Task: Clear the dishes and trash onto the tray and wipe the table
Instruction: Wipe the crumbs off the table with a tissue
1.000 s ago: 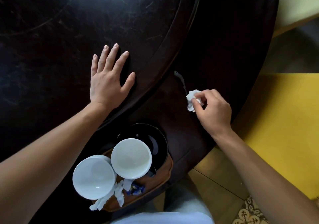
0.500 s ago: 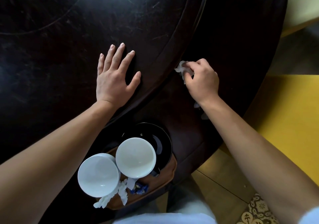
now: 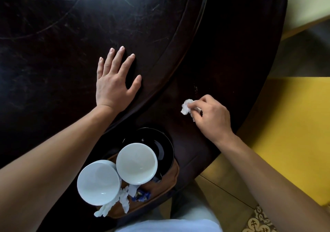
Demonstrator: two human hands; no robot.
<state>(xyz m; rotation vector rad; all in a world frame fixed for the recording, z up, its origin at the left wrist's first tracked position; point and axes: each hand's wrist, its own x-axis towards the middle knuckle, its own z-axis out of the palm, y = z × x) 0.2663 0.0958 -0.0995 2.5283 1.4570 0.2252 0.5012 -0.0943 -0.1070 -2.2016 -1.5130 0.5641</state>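
The table (image 3: 53,70) is round, dark and scratched, with a raised inner disc and a lower outer ring. To the right lie a yellow floor (image 3: 285,124) and a patterned tile (image 3: 259,221) at the near right corner. No readable writing shows.

The left hand (image 3: 114,83) lies flat on the inner disc, fingers spread wide. The right hand (image 3: 212,117) pinches a crumpled white tissue (image 3: 186,106) against the outer ring; half a second ago it was farther off, by the disc's edge.

On the near edge sits the brown tray (image 3: 171,181), holding a black plate (image 3: 166,146), two white bowls (image 3: 136,163) (image 3: 98,182), white tissue scraps (image 3: 123,199) and a blue wrapper (image 3: 142,195).
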